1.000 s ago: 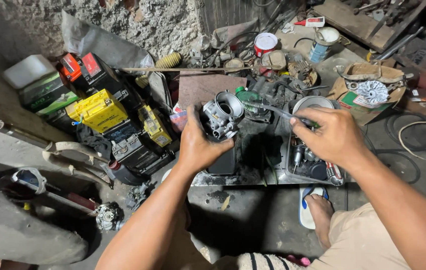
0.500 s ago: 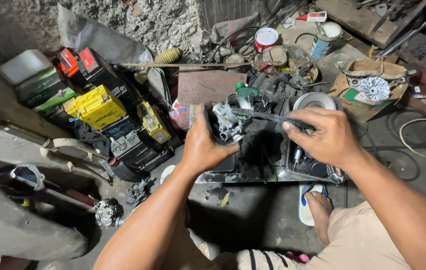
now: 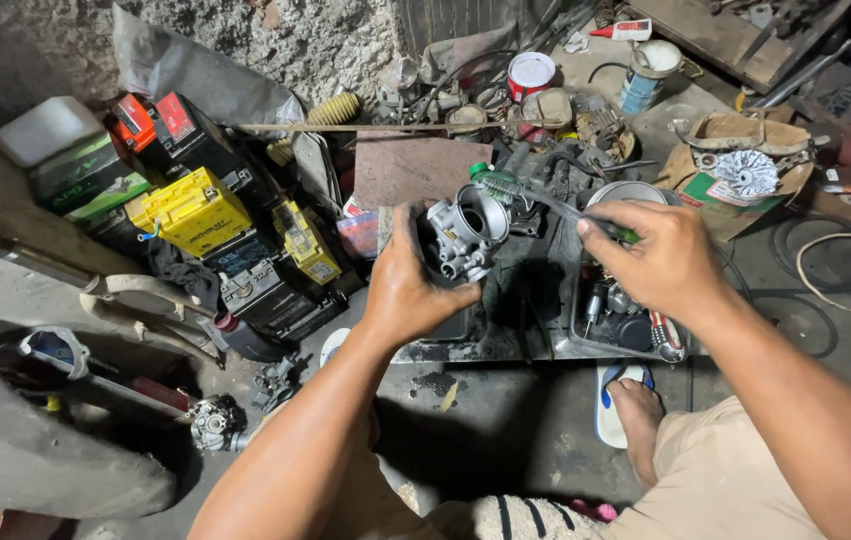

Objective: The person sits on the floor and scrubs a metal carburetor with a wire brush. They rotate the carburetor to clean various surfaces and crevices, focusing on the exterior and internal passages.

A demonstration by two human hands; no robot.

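My left hand grips a silver metal carburetor, its round bore turned up and toward me. My right hand holds a thin green-handled brush whose bristled tip lies against the carburetor's upper right side. Both hands hover over a grimy black tray on the floor, with small engine parts lying in it under my right hand.
Stacked batteries, one yellow, stand at the left. A red-lidded can, a cardboard box with a metal fan part, a coiled cable and a metal bowl lie behind. My sandalled foot rests below the tray.
My left hand has turned the carburetor so its bore faces up. My right hand has shifted slightly right, working the brush against the carburetor.
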